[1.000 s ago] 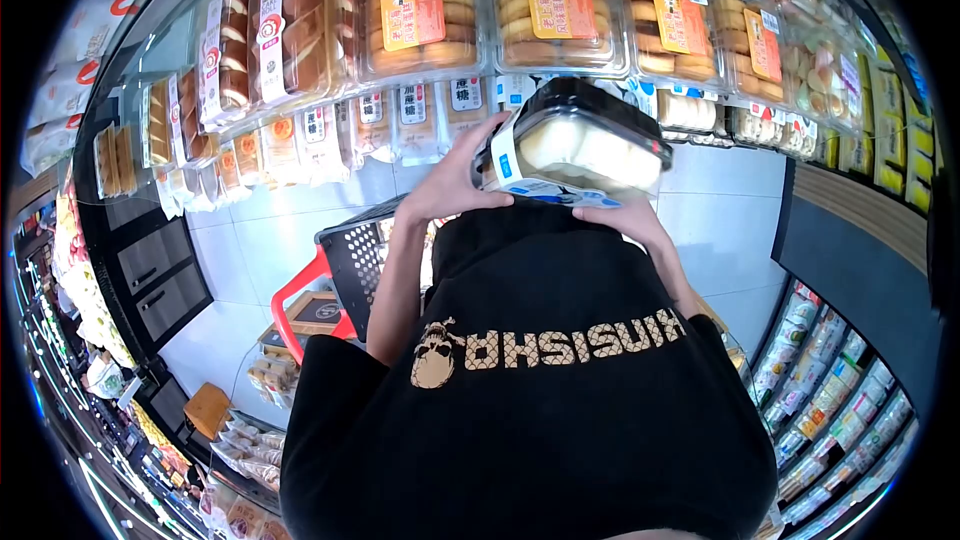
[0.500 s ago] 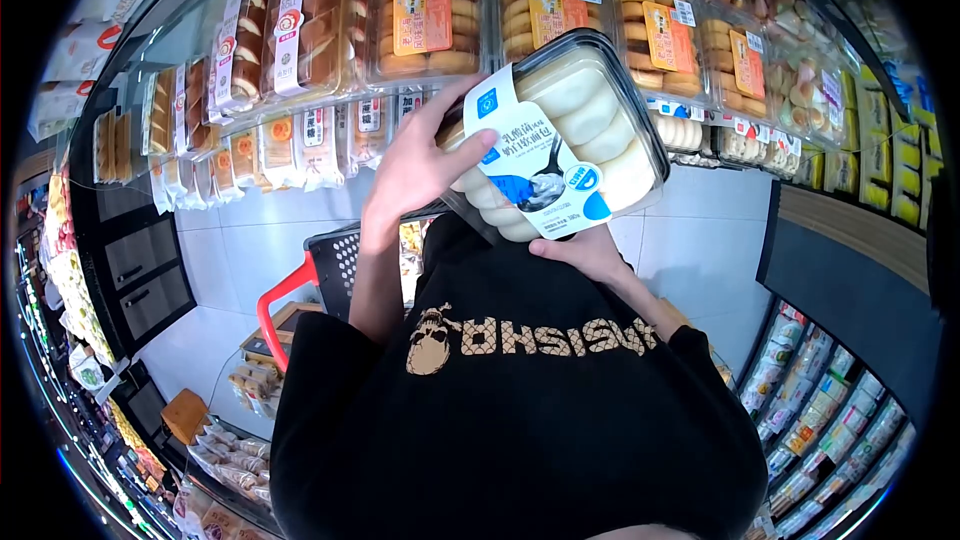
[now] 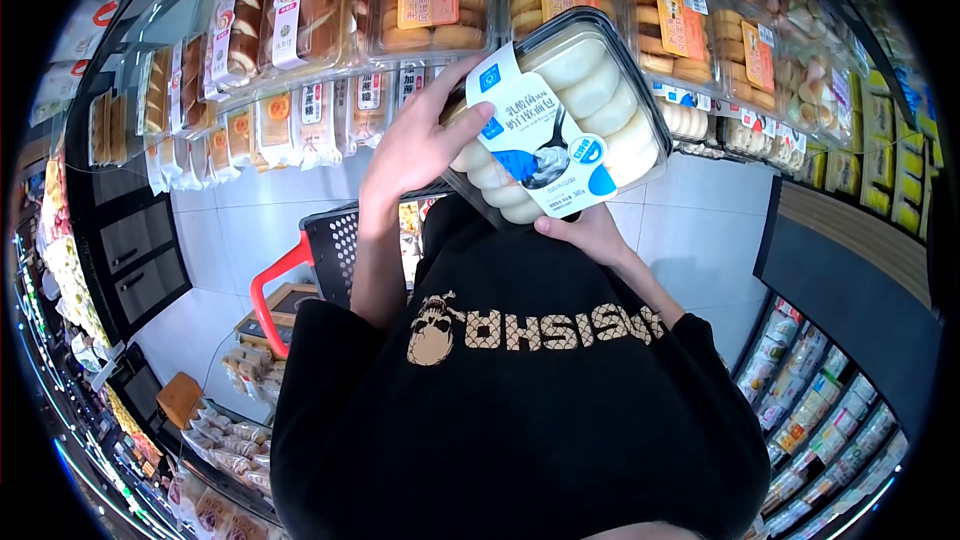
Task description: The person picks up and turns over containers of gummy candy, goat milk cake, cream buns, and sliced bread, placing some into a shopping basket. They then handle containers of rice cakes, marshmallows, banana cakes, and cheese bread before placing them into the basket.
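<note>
A clear plastic box of white bread rolls is held tilted in front of my chest, wrapped by a white and blue label. My left hand grips its left side, thumb lying over the label. At the lower edge, my right hand has its thumb against the box; its other fingers are hidden underneath. Just beyond the box, boxed round pastries with orange labels stand on the display shelf.
Long chocolate-coloured rolls in boxes fill the shelf's left part, with bagged breads below. A black shopping basket with a red handle is beside me at left. Dark drawers stand farther left; packaged goods line a right-hand rack.
The bread box sits slightly higher in view, still in both hands. The shelf and basket have shifted a little in view as the camera moved.
</note>
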